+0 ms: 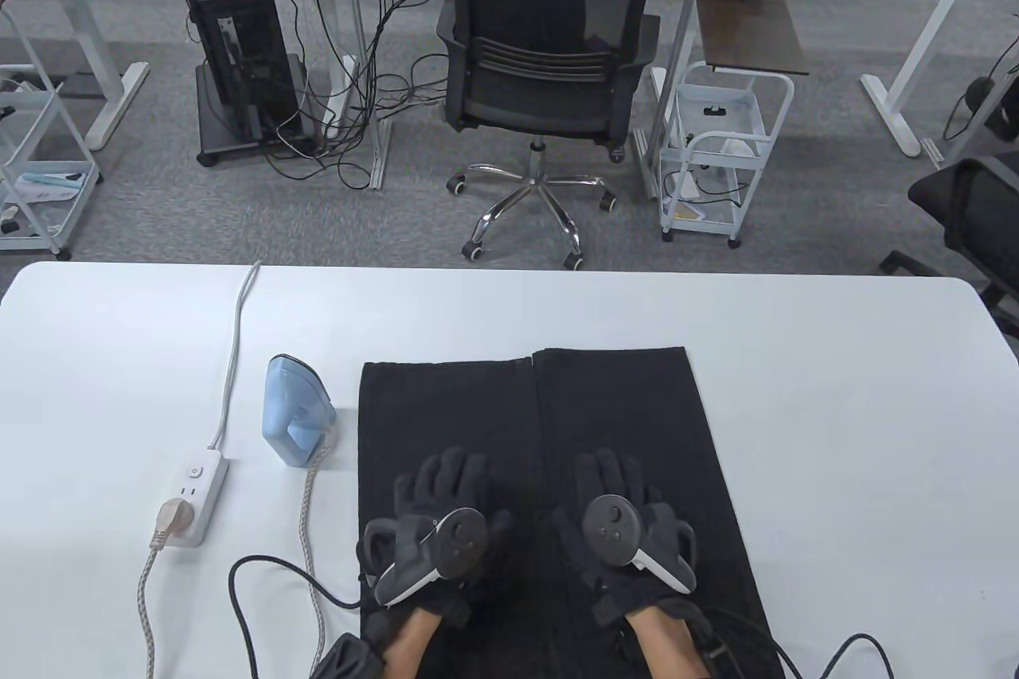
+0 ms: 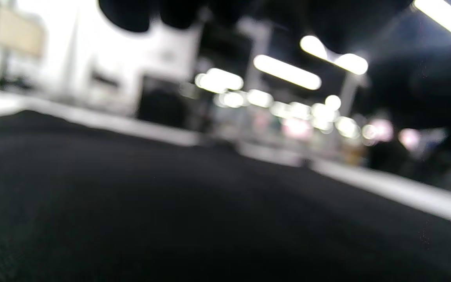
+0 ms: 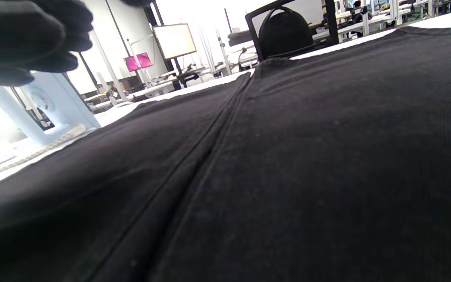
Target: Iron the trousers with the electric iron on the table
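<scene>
Smoothing is best done outward with both hands (image 1: 525, 528) laid flat, fingers spread, on the trousers (image 1: 549, 408), iron (image 1: 296, 418) untouched.

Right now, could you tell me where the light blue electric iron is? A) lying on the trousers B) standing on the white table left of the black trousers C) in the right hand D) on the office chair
B: the light blue electric iron stands on the white table, left of the black trousers, untouched by either hand.
</scene>
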`<state>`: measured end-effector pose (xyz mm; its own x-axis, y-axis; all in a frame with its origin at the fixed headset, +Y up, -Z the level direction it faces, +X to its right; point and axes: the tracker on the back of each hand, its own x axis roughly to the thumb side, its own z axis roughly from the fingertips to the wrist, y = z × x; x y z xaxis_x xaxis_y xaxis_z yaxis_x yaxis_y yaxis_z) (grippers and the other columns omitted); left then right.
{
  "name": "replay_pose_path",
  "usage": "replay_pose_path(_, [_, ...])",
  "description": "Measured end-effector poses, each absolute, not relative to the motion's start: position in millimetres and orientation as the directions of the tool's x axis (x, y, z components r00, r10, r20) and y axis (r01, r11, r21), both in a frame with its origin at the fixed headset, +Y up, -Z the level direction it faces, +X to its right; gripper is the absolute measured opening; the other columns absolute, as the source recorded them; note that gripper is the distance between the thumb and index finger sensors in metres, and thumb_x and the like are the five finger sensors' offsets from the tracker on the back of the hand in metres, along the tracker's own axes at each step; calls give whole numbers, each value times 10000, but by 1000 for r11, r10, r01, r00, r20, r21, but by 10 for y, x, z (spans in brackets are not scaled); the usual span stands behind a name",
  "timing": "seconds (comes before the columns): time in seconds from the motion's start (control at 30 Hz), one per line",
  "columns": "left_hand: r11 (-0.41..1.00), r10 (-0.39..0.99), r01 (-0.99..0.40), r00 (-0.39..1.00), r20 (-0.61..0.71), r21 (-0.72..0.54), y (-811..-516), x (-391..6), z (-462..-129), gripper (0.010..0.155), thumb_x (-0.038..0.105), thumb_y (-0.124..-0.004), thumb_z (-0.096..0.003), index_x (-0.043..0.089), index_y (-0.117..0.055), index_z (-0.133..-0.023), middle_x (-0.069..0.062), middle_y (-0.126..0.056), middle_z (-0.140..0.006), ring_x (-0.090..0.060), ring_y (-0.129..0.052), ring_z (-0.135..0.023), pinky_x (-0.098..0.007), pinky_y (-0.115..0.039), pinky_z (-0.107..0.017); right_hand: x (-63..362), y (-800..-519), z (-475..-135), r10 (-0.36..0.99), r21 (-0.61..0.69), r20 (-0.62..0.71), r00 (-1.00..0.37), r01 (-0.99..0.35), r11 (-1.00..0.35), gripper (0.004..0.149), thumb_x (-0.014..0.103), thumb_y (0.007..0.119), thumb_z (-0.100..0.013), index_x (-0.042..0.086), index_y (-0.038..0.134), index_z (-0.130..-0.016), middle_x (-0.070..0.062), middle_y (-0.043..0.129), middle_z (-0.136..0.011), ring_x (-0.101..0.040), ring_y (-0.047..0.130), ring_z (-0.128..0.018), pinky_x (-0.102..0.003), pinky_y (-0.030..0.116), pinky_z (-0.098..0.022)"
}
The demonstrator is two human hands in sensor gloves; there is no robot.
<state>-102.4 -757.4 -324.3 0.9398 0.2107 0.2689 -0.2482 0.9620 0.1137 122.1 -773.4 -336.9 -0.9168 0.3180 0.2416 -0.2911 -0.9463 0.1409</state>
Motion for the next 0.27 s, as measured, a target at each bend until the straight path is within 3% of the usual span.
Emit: replay_pose_path(0.27, [962, 233, -259, 942, 241, 85, -7601, -1074, -3259, 840, 567, -765, -559, 84, -458, -1173, -290, -438, -1216, -573, -517, -1088, -816, -437, -675, 1196, -7817, -3383, 323, 193, 239, -916, -281, -940, 752, 468, 507, -601, 105, 70, -1093, -265, 70, -1144, -584, 172, -1008, -794, 301, -625])
